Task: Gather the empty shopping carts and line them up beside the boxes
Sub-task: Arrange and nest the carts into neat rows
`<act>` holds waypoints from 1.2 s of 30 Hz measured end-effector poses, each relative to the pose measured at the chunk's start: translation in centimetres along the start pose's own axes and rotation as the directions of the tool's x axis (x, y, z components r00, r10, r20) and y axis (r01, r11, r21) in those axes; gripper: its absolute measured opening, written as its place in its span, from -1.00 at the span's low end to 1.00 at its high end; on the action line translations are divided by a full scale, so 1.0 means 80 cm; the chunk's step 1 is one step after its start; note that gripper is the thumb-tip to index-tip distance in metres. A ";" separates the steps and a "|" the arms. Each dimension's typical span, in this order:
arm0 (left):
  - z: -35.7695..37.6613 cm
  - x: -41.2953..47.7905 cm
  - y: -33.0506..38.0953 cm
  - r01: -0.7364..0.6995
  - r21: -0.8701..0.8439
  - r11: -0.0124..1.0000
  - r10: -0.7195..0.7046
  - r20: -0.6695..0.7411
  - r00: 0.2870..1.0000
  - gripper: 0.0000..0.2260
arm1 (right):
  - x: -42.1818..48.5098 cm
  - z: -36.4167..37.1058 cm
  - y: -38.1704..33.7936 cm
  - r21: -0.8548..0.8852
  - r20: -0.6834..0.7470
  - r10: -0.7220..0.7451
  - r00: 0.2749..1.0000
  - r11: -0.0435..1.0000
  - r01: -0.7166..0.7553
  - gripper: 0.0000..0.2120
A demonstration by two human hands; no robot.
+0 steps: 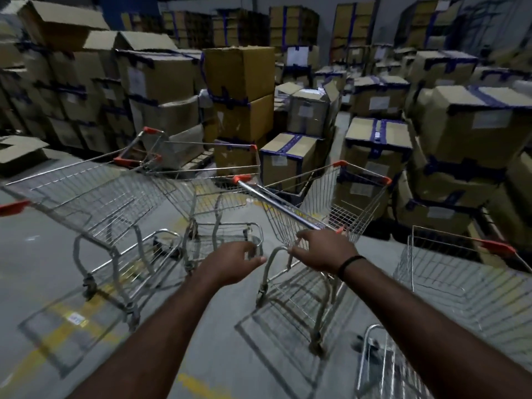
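Stacked cardboard boxes [377, 133] with blue tape fill the back of a dim warehouse, and on the grey concrete floor [230, 326] in front of them stand several empty wire shopping carts at loose angles. The centre cart [345, 203] is the one within reach. Its nose points at the boxes, and its chrome handle bar [288, 205] runs slantwise, with the far end up to the left and the near end down to the right. The right hand [325, 250] sits just below that near end and is the closer hand. Its fingers [293, 249] are spread, and their tips seem to touch the cart's rear frame tube, though motion blur makes contact unsure. The left hand [230, 263] hovers left of the centre cart with fingers loosely curled around nothing, well short of the handle's far end. A second cart [95, 197] stands to the left of the centre cart, a third [207, 194] is behind and to its left, and a fourth [460, 272] is just to its right. The likely next move is raising both hands onto the slanted bar, with the left reaching farther.
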State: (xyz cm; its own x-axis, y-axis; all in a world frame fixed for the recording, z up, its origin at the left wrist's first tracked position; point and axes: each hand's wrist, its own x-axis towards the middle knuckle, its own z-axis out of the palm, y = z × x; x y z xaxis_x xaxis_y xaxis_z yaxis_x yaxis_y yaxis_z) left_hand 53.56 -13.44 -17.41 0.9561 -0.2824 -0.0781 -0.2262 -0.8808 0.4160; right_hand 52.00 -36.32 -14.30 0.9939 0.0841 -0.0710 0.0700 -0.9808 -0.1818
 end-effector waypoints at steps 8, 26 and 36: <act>-0.032 0.165 -0.026 -0.052 0.077 0.996 0.046 0.075 0.996 -0.49 | 0.152 0.025 0.025 0.079 -0.059 0.104 0.993 0.992 -0.100 -0.46; -0.017 0.447 -0.102 -0.451 0.428 0.783 0.368 0.265 0.891 -0.61 | 0.250 0.096 0.043 0.028 0.087 0.514 0.854 0.855 -0.518 -0.54; 0.013 0.515 -0.126 -0.507 0.570 0.647 0.414 0.295 0.861 -0.67 | 0.270 0.107 0.039 -0.086 0.070 0.689 0.721 0.724 -0.684 -0.52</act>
State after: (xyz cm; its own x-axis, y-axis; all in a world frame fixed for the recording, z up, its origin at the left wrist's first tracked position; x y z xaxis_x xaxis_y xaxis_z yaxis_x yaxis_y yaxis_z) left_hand 95.06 -16.57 -25.78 0.6746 -0.7202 -0.1619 -0.7368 -0.6433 -0.2081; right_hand 72.97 -36.07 -24.77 0.7590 -0.6031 -0.2455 -0.6218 -0.7831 0.0012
